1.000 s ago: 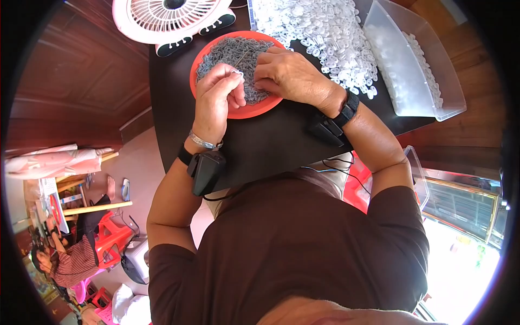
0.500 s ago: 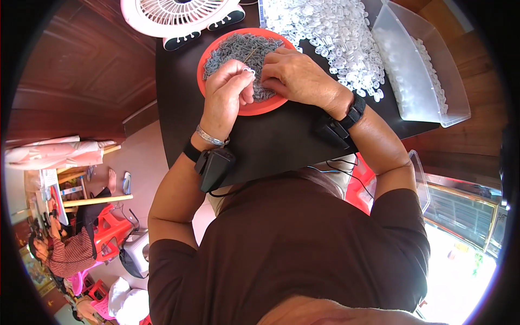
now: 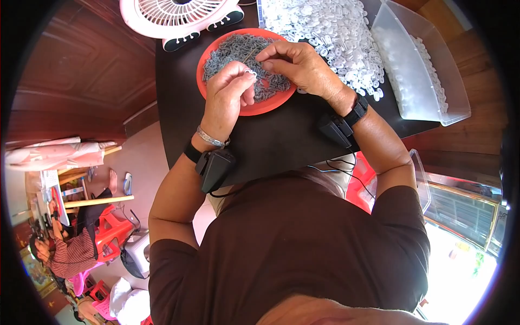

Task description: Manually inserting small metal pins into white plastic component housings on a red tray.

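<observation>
Red round plate point(image 3: 254, 108) sits at the far middle of the black table point(image 3: 281, 141), holding a heap of small grey metal pieces point(image 3: 238, 51). Left hand point(image 3: 227, 100) hovers over the plate's near side, fingertips pinched on a small whitish ring-like part point(image 3: 249, 72). Right hand point(image 3: 295, 65) is over the plate's right side, fingers closed on something thin; what it is cannot be told. Right of the plate lies a loose pile of white plastic pieces point(image 3: 330, 32) on the table. Further right, a clear plastic bin point(image 3: 433, 103) holds more white pieces. A white fan point(image 3: 179, 13) stands far left.
</observation>
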`<state>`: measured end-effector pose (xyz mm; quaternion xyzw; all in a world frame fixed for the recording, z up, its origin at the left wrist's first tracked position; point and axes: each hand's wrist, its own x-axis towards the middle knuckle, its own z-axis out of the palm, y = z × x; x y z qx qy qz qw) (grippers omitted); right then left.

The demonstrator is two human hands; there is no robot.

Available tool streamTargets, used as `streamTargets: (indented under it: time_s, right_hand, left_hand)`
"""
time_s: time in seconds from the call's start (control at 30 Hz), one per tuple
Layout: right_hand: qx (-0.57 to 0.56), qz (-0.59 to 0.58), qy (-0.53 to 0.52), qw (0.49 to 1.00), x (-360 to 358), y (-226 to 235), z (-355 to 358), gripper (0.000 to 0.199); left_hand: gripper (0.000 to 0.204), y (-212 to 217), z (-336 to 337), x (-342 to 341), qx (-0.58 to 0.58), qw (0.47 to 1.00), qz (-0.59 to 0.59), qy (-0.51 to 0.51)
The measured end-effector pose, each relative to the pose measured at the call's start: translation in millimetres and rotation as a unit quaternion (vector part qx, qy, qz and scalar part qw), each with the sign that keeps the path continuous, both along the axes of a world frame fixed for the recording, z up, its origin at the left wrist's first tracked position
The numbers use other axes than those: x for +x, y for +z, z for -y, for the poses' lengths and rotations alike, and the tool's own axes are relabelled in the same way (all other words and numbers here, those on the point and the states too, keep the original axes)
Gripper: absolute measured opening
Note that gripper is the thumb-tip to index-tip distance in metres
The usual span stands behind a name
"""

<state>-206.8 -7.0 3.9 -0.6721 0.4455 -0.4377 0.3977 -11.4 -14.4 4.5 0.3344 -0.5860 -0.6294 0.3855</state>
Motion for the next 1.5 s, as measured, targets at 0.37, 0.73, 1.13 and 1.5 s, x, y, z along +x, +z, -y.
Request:
streamTargets:
  time_s: [0.37, 0.73, 1.13, 1.5]
  right_hand:
    - [0.031, -0.016, 0.013, 0.999, 0.1, 3.8, -2.5, 0.008]
    - [0.073, -0.002, -0.02, 0.997, -0.2, 13.8, -5.2, 0.015]
    - [0.118, 0.116, 0.072, 0.983, 0.5, 12.3, -6.1, 0.012]
    - [0.046, 0.063, 0.049, 0.996, 9.3, 10.6, -13.1, 0.01]
  left_hand:
    - [0.017, 2.8, -0.2, 1.4, -0.018, 0.999, 0.03, -0.014]
    - [0.016, 3.1, -4.3, -0.6, -0.057, 0.997, 0.053, -0.018]
    - [0.016, -1.9, -2.1, -0.2, -0.046, 0.998, 0.029, -0.013]
    - [0.005, -3.3, -3.6, -4.6, -0.221, 0.974, 0.051, -0.011]
